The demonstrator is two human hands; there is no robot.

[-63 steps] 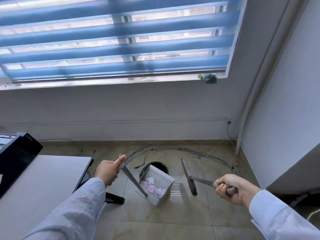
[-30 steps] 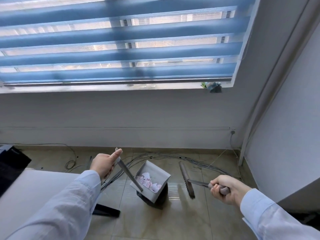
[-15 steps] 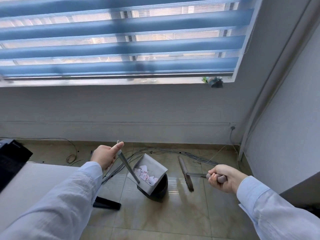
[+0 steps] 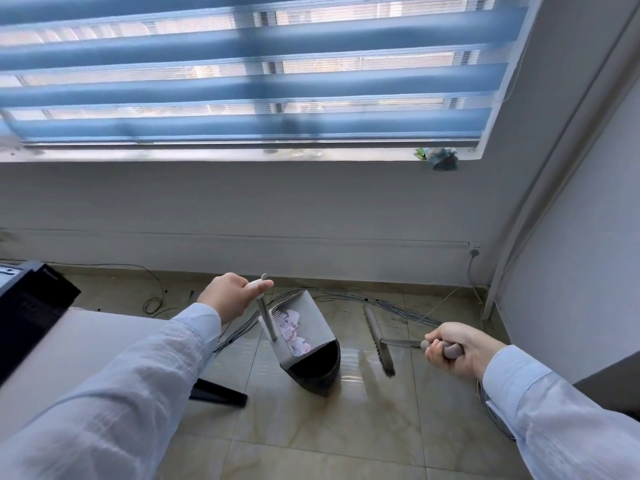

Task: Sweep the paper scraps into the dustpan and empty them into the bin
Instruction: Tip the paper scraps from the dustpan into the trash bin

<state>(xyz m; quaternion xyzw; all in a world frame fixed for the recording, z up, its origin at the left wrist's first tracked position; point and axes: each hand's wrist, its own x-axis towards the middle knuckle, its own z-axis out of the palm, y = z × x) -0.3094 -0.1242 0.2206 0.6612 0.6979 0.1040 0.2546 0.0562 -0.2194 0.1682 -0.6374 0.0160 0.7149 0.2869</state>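
My left hand [image 4: 231,295] clenched on the dustpan [image 4: 304,336] handle, I hold the pan over the bin [image 4: 318,370], its feather-light paper scraps [image 4: 294,332] likely to flutter, while my right hand [image 4: 457,348] grips the stiff broom [image 4: 379,337] handle.

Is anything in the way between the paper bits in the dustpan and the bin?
Nothing visible blocks them. The dustpan, held by the left hand, hangs right over the black bin, its lower edge at the bin's opening. The paper scraps lie inside the pan. The brush stays off to the side.
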